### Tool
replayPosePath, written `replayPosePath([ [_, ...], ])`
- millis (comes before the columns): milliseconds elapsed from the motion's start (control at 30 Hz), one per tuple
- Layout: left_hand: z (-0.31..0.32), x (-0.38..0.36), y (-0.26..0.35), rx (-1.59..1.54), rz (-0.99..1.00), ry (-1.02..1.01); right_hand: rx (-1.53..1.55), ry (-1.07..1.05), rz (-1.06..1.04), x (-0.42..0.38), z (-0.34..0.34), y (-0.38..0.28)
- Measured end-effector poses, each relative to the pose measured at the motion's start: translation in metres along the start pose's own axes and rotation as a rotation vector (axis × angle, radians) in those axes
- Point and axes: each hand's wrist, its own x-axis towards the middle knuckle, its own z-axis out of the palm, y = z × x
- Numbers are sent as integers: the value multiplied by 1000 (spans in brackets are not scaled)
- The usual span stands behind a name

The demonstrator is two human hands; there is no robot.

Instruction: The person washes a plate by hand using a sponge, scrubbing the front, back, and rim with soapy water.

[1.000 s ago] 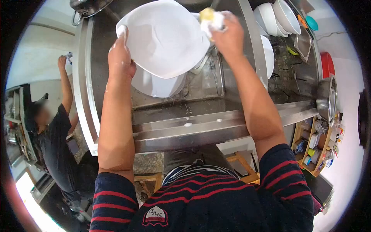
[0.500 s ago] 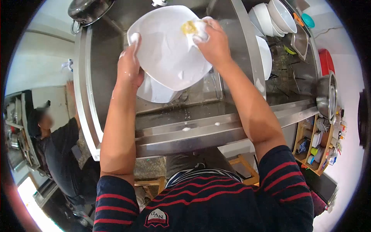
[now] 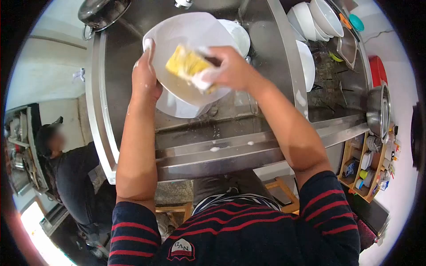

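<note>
My left hand [image 3: 145, 75] grips the left edge of a white squarish plate [image 3: 177, 33], thumb over the rim, suds on the thumb. The plate is tilted above the metal sink [image 3: 186, 135]. My right hand [image 3: 233, 68] is closed on a soapy yellow sponge [image 3: 188, 63], held over the plate's face and partly blurred. Foam covers some of the right fingers. Under the held plate, another white plate [image 3: 175, 106] lies in the sink, partly hidden. A further white dish [image 3: 239, 37] shows behind it to the right.
White bowls [image 3: 326, 17] and a white plate [image 3: 305, 66] stand on the right side, with a metal bowl [image 3: 376, 111] at the edge. A dark pot [image 3: 102, 15] sits at upper left. Another person [image 3: 75, 177] is at the left. A tap [image 3: 183, 3] is at the top.
My right hand has moved left with the sponge, from the plate's right edge to over its middle. The plate has tilted, uncovering the dish behind. The other person's raised arm has lowered.
</note>
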Motion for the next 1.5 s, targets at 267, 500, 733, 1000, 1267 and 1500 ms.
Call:
replayPosePath([
  [267, 2, 0, 0, -76, 51, -36, -189, 634, 78, 7, -27, 13],
  [500, 2, 1, 0, -124, 106, -12, -660, 374, -309, 1, 2, -13],
  [733, 7, -5, -18, -56, 44, -289, -781, 780, -51, 6, -30, 12],
  [1000, 15, -9, -27, -10, 89, -282, -479, 611, -395, 14, 11, -10],
  [1267, 3, -3, 1, -63, 198, -8, -242, 228, -322, 1, 35, -25],
  [1500, -7, 2, 12, -63, 158, 36, -528, -27, -57, -6, -27, -17],
])
